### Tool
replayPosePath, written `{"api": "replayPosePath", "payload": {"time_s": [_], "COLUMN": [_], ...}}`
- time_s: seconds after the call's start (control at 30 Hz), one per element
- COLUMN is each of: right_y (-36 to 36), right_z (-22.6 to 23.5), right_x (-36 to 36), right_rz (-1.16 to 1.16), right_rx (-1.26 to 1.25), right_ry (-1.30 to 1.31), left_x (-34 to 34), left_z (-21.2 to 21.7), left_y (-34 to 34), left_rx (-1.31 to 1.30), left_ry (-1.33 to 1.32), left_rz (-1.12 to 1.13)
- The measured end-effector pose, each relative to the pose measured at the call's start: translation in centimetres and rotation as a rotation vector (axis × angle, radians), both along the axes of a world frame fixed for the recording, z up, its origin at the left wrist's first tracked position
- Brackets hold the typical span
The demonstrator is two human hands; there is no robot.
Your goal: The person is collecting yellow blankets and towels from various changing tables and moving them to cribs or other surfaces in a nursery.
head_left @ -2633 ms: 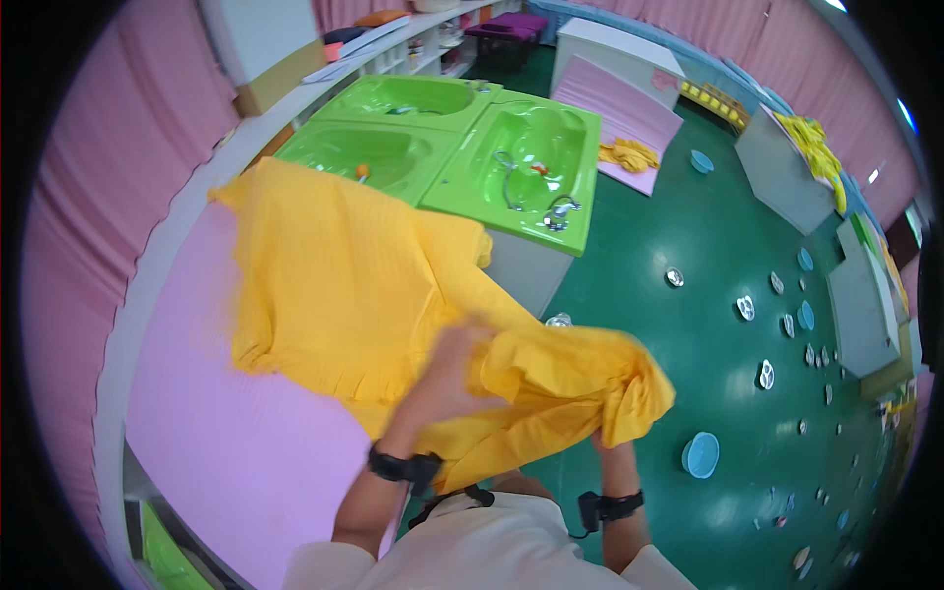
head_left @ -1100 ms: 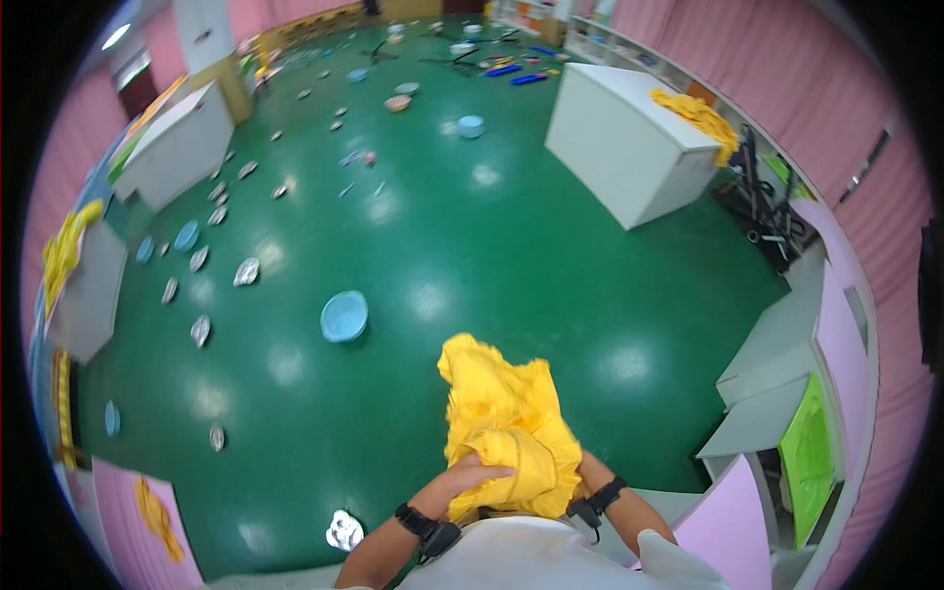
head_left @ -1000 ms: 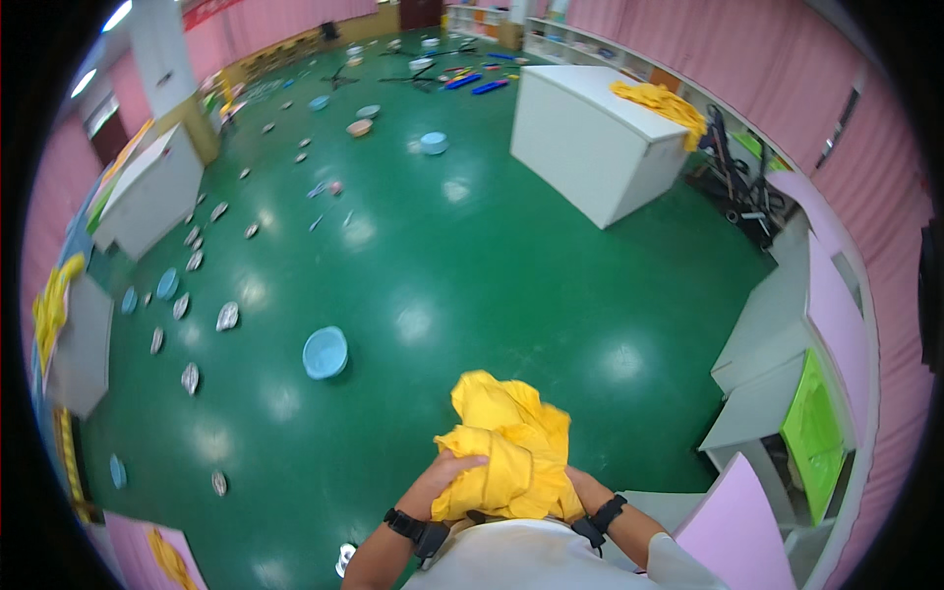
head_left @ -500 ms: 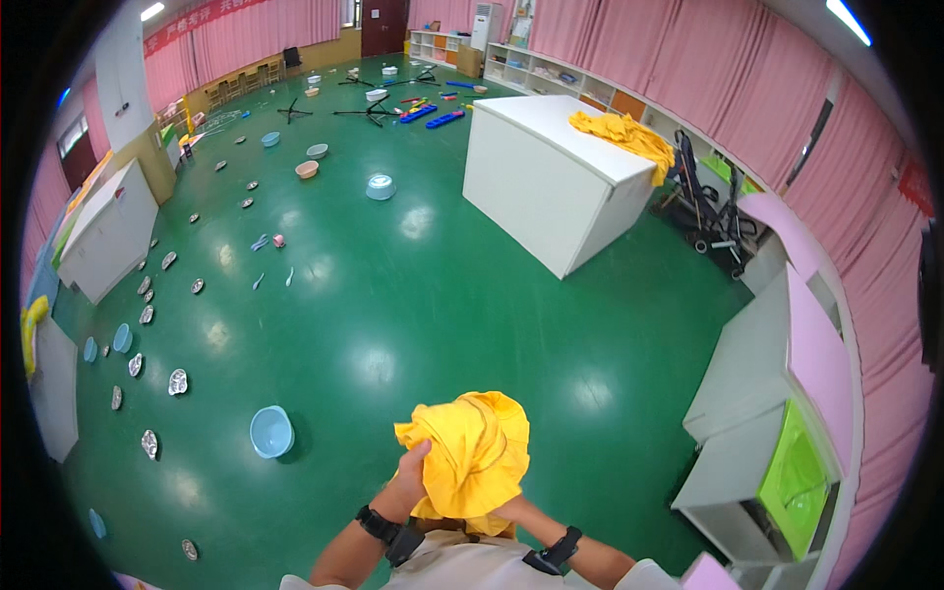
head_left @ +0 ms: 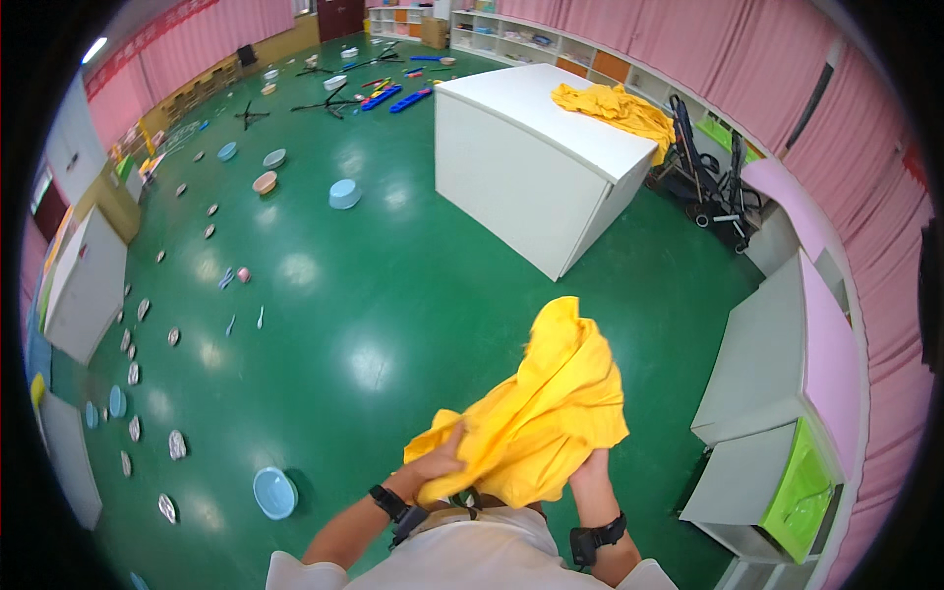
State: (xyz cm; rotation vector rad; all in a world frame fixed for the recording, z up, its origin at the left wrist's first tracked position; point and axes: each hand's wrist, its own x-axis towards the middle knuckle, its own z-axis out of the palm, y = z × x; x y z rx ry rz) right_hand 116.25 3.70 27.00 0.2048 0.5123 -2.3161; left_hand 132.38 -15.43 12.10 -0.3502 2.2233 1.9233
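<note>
A crumpled yellow cloth is bunched in front of my chest, held up over the green floor. My left hand grips its lower left edge, fingers closed on the fabric. My right hand holds the cloth from below on the right, partly hidden by the folds. Both wrists wear black bands. Ahead stands a large white table with another yellow cloth heaped on its far right corner.
Blue bowls and small pale pieces lie scattered over the green floor on the left. Grey and pink cabinets stand close on my right, a black stroller beyond them. White cabinets line the left wall.
The view has swung around from the green sinks and pink counter to the open floor. The white table has come nearer, and the yellow cloth stays bunched in both hands.
</note>
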Motion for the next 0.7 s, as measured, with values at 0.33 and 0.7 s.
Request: {"api": "replayPosePath", "payload": {"time_s": [0.33, 0.7], "right_y": [-4.3, -21.7], "right_z": [-10.4, -5.5], "right_x": [-21.3, -50.5], "right_rz": [0.635, 0.293], "right_rx": [0.847, 1.045], "right_ry": [1.146, 1.89], "left_x": [-27.3, -45.3], "left_z": [2.9, 7.3], "left_y": [-3.6, -17.1], "left_rx": [0.534, 0.351], "left_ry": [-0.016, 0.326], "left_rz": [-0.167, 0.367]}}
